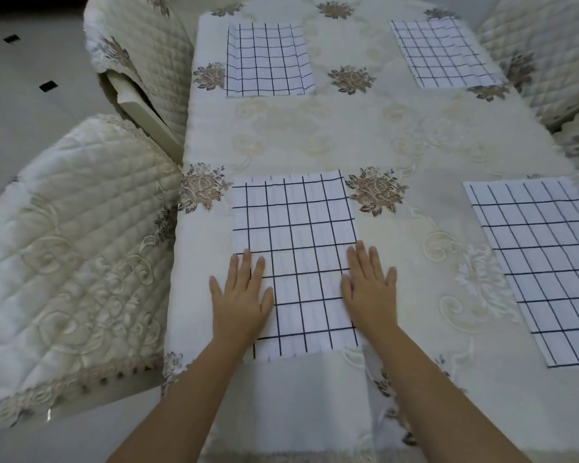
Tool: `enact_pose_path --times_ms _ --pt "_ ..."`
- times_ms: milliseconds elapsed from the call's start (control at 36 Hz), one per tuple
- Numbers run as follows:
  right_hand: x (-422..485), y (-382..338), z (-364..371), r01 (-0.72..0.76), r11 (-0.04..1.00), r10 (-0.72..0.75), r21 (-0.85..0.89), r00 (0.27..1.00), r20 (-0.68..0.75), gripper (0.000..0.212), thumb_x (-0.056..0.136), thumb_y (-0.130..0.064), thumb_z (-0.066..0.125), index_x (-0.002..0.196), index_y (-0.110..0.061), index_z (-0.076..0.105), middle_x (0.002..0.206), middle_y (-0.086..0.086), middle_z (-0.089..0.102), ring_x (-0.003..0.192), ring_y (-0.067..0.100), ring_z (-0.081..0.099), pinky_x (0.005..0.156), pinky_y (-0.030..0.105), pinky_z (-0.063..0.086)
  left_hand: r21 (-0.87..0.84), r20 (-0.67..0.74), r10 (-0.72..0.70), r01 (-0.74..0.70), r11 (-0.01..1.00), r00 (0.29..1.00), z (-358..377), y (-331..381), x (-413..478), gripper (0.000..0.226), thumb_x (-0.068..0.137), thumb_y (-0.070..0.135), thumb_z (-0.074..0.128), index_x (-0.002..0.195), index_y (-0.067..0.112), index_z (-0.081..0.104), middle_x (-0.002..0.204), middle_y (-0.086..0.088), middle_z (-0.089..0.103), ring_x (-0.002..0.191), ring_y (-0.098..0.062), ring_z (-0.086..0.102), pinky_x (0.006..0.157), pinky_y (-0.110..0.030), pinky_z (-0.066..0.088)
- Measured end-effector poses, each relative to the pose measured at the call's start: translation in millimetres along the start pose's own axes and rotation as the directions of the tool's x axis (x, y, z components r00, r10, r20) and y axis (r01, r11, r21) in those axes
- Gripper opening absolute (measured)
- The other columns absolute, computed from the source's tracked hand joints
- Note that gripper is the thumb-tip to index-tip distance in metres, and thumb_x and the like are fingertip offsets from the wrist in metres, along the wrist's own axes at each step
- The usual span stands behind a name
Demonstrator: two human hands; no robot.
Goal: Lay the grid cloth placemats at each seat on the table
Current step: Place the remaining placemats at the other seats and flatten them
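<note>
Quilted chair covers (74, 262) border a cream embroidered tabletop (315, 135). On the near-left placemat (301, 235), white cloth with thin black grid lines by the front edge, left grip (241, 295) and right grip (368, 289) press flat, fingers straight, holding nothing. Sliding both palms evenly along its sides should flatten it without skewing.

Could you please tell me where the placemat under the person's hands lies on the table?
In the head view, the placemat lies near-left on the table, beside the quilted chair, with the left hand and right hand flat on its side edges.
</note>
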State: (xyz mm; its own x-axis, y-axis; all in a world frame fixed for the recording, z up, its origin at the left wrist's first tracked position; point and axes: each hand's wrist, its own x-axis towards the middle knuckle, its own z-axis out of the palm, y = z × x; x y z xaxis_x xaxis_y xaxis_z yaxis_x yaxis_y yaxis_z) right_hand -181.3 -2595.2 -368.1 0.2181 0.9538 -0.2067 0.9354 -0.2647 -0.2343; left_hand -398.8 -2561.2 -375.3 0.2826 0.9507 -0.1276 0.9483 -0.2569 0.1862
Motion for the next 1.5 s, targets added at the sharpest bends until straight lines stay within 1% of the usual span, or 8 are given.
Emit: enact_pose_path --times_ms 56,139,250,472,639,1278,1389,1500 --pt "-6.8 5.1 -2.5 -0.013 0.999 0.014 0.052 1.0 -0.022 0.073 0.084 -0.047 -0.003 0.15 -0.019 0.011 0.158 -0.005 0.002 0.147 0.018 0.003 0.115 0.05 0.007 -0.06 0.002 -0.007 0.007 0.998 1.0 1.9 -7.6 -7.4 0.062 0.086 0.044 0.029 0.139 0.015 0.042 0.15 -0.008 0.033 0.137 -0.025 0.032 0.099 -0.063 0.032" --pt "-14.5 10.2 -14.3 -0.055 0.965 0.083 0.258 0.992 -0.1 0.054 0.097 -0.03 0.034 0.145 -0.006 0.029 0.155 0.008 0.023 0.142 0.025 0.023 0.114 0.038 0.019 -0.176 0.02 -0.02 0.023 0.984 1.0 -0.3 -16.7 -18.3 0.093 0.077 0.074 0.007 0.148 0.016 0.018 0.152 0.006 -0.003 0.141 -0.01 -0.002 0.115 -0.052 0.004" --pt "-24.5 14.2 -39.4 -0.265 0.761 0.347 0.592 0.937 -0.027 0.037 0.092 -0.017 0.056 0.124 -0.001 0.048 0.114 0.007 0.04 0.093 0.023 0.052 0.083 0.028 0.039 -0.214 0.191 -0.025 0.067 0.974 0.981 -15.6 -20.6 -36.2 0.133 0.042 0.095 -0.014 0.148 0.015 -0.012 0.144 0.011 -0.03 0.134 -0.002 -0.026 0.114 -0.042 -0.014" --pt "-22.4 21.0 -39.8 -0.359 0.796 0.298 0.486 0.933 0.202 0.023 0.085 -0.022 0.065 0.094 -0.003 0.056 0.104 0.017 0.055 0.081 0.023 0.052 0.068 0.027 0.038 -0.1 0.377 -0.046 0.09 0.991 0.925 -25.9 -8.7 -69.5 0.149 0.022 0.1 0.005 0.127 0.003 -0.035 0.137 0.002 -0.045 0.13 -0.014 -0.038 0.113 -0.052 -0.012" --pt "-23.1 24.4 -47.6 -0.341 0.866 0.239 0.365 0.924 0.297 0.045 0.089 -0.022 0.058 0.055 -0.017 0.03 0.053 -0.001 0.033 0.045 0.01 0.029 0.038 0.017 0.019 -0.029 0.437 -0.086 0.109 0.994 0.895 -34.7 -0.3 -65.9 0.157 0.014 0.097 -0.002 0.145 0.012 -0.022 0.137 0.001 -0.044 0.129 -0.012 -0.036 0.112 -0.059 -0.003" --pt "-24.4 34.5 -50.9 -0.245 0.933 0.133 0.263 0.915 0.381 0.047 0.089 -0.017 0.057 0.052 -0.017 0.028 0.053 -0.002 0.031 0.048 0.008 0.033 0.043 0.017 0.02 -0.01 0.461 -0.152 0.177 0.984 0.874 -41.8 8.5 -65.3 0.149 0.024 0.097 -0.003 0.147 0.012 -0.015 0.143 0.001 -0.04 0.142 -0.018 -0.025 0.111 -0.061 0.005" --pt "-28.2 33.8 -50.8 -0.223 0.946 0.12 0.235 0.916 0.383 0.023 0.088 -0.021 0.058 0.073 -0.014 0.042 0.091 0.006 0.054 0.083 0.019 0.051 0.065 0.023 0.037 0.104 0.408 -0.194 0.165 0.981 0.892 -40.6 14.9 -64.9 0.117 0.07 0.079 0.045 0.149 0.008 -0.004 0.153 -0.014 -0.023 0.143 -0.033 -0.016 0.112 -0.06 0.007" --pt "-33.5 31.6 -50.8 -0.15 0.972 0.077 0.182 0.932 0.355 0.028 0.089 -0.023 0.057 0.095 -0.014 0.031 0.116 0.011 0.051 0.084 0.017 0.044 0.065 0.025 0.035 0.313 0.284 -0.069 -0.024 0.95 0.956 -42.5 24.2 -56.8 0.109 0.023 0.072 0.08 0.118 0.02 0.066 0.134 -0.02 0.052 0.119 -0.043 0.052 0.081 -0.064 0.045"
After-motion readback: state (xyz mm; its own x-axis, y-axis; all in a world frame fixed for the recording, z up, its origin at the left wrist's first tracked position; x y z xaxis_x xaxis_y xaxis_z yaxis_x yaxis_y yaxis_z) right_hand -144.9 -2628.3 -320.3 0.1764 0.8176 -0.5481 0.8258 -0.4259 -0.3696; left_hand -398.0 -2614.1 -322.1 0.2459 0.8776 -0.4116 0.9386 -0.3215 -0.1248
